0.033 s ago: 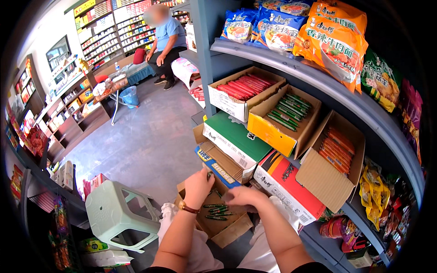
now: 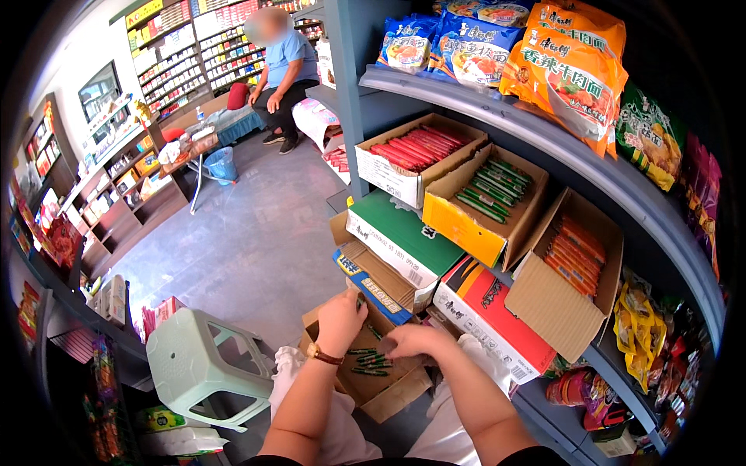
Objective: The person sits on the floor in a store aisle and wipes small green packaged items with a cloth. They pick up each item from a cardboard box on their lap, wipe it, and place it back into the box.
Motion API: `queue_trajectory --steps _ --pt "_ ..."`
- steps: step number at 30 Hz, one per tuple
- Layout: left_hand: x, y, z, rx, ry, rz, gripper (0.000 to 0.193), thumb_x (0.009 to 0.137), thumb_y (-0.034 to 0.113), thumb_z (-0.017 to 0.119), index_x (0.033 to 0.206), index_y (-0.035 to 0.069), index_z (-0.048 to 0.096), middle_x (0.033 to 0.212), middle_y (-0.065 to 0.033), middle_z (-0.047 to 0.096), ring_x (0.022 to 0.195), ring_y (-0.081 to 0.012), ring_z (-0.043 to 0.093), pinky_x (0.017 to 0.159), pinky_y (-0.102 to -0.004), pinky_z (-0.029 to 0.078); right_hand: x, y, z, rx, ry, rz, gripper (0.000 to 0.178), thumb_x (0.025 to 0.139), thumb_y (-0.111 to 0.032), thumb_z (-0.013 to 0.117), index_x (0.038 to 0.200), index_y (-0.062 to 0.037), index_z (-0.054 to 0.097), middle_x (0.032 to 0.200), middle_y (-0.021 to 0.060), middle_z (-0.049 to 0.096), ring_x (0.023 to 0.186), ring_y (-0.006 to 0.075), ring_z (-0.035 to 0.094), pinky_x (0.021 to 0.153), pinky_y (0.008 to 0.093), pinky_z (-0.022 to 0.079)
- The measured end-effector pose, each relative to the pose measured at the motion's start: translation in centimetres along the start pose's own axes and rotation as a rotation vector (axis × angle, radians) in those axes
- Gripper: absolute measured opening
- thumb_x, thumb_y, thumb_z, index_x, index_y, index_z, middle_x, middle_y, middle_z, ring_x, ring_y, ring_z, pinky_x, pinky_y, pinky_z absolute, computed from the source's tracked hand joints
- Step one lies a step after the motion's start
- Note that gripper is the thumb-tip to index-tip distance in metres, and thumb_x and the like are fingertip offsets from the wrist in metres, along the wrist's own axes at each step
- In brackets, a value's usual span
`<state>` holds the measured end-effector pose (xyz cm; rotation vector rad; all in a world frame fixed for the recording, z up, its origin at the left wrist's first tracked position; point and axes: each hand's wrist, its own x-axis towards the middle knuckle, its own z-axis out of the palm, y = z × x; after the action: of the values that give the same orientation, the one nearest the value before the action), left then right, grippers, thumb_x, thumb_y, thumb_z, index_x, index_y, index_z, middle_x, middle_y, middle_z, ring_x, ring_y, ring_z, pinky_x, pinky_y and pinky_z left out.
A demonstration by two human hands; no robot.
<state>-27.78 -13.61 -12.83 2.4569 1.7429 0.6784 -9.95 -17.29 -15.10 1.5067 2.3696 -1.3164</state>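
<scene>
An open cardboard box [image 2: 400, 391] sits low between my knees, with several thin green-wrapped sausage sticks [image 2: 370, 372] lying loose in its bottom. Over the box's left side, my left hand [image 2: 339, 318] is closed, and the dark green end of a sausage stick [image 2: 360, 300] shows at its fingertips. My right hand [image 2: 414, 342] reaches in from the right, fingers bent down and drawn together beside the loose sticks. Whatever those fingertips hold is hidden.
Beside the box stand a green carton [image 2: 412, 241] and a red carton [image 2: 489, 318]. Open boxes above hold red sticks [image 2: 416, 147], green sticks [image 2: 497, 186] and orange sticks [image 2: 576, 260]. A pale green stool [image 2: 190, 361] is at left; a person [image 2: 287, 70] sits far back.
My right hand has dropped slightly toward the loose green sticks. The left hand has barely shifted, still closed on its stick.
</scene>
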Motion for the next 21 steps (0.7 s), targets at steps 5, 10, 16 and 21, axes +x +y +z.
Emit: queue_trajectory --steps 5,10,16,21 --pt "-0.9 -0.7 2.3 -0.007 -0.359 0.118 0.028 0.080 0.035 0.057 0.075 0.008 0.066 0.077 -0.0105 0.063 0.074 -0.0280 0.062 0.063 -0.0390 0.050 4.2 -0.6 7.7 -0.241 -0.406 -0.118 0.035 0.070 -0.029 0.067 0.094 -0.0024 0.066 0.082 0.0178 0.065 0.078 0.0306 0.062 0.069 0.0393 0.048" --pt "-1.0 -1.1 2.7 0.011 -0.279 0.145 0.028 0.080 0.035 0.058 0.075 0.008 0.066 0.076 -0.0101 0.063 0.074 -0.0280 0.062 0.062 -0.0389 0.050 5.9 -1.8 14.7 -0.460 -0.770 -0.160 0.032 0.067 -0.025 0.072 0.091 -0.0045 0.069 0.091 0.0121 0.066 0.081 0.0280 0.061 0.066 0.0426 0.048" --pt "-0.6 -0.3 2.6 -0.030 -0.253 0.198 0.030 0.084 0.033 0.054 0.077 0.007 0.067 0.076 -0.0120 0.063 0.073 -0.0297 0.061 0.063 -0.0396 0.049 10.1 3.7 17.9 -0.507 -0.641 -0.114 0.023 0.077 -0.021 0.066 0.090 -0.0030 0.068 0.093 0.0121 0.064 0.081 0.0294 0.059 0.065 0.0440 0.046" --pt "-0.8 -0.8 2.8 -0.025 -0.238 0.198 0.028 0.083 0.032 0.056 0.075 0.007 0.067 0.076 -0.0111 0.062 0.073 -0.0295 0.061 0.064 -0.0387 0.049 10.3 3.2 16.8 -0.400 -0.485 -0.015 0.026 0.078 -0.019 0.062 0.097 -0.0014 0.066 0.096 0.0128 0.064 0.084 0.0309 0.059 0.068 0.0437 0.046"
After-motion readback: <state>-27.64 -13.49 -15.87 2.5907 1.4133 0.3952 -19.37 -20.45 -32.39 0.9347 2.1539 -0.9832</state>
